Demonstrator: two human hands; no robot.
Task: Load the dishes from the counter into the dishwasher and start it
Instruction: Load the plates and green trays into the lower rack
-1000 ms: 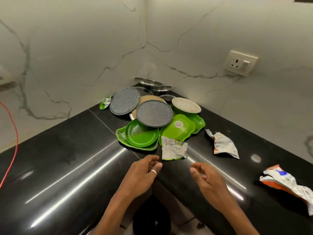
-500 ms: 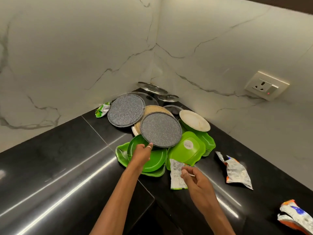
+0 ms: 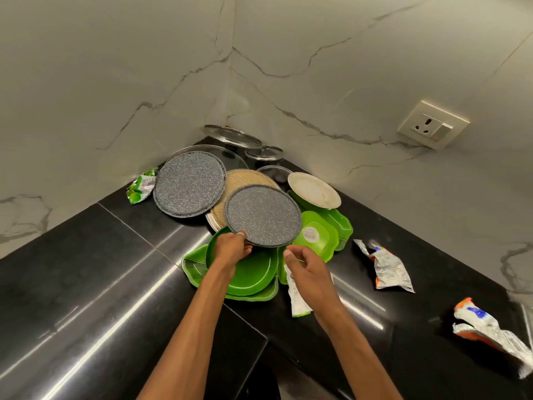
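Note:
A pile of dishes fills the corner of the black counter (image 3: 86, 278). My left hand (image 3: 232, 251) pinches the near rim of a grey speckled plate (image 3: 264, 215), which lies over a round green plate (image 3: 248, 277) and a beige plate (image 3: 245, 179). A second grey speckled plate (image 3: 189, 187) sits behind to the left. Beside them are a white plate (image 3: 314, 190) and green square dishes (image 3: 315, 236). My right hand (image 3: 305, 264) hovers just right of the left one, fingers loosely curled, holding nothing.
Glass lids (image 3: 230, 134) lean in the far corner. Crumpled wrappers lie on the counter: a green one (image 3: 141, 186) at the left, a white one (image 3: 297, 295) under my right hand, a silver one (image 3: 388, 269) and another (image 3: 490, 327) at the right. A wall socket (image 3: 431, 124) is on the right wall.
Both hands reached forward from the counter edge to the pile. My left hand took hold of the front grey plate's rim. My right hand moved up over the white wrapper.

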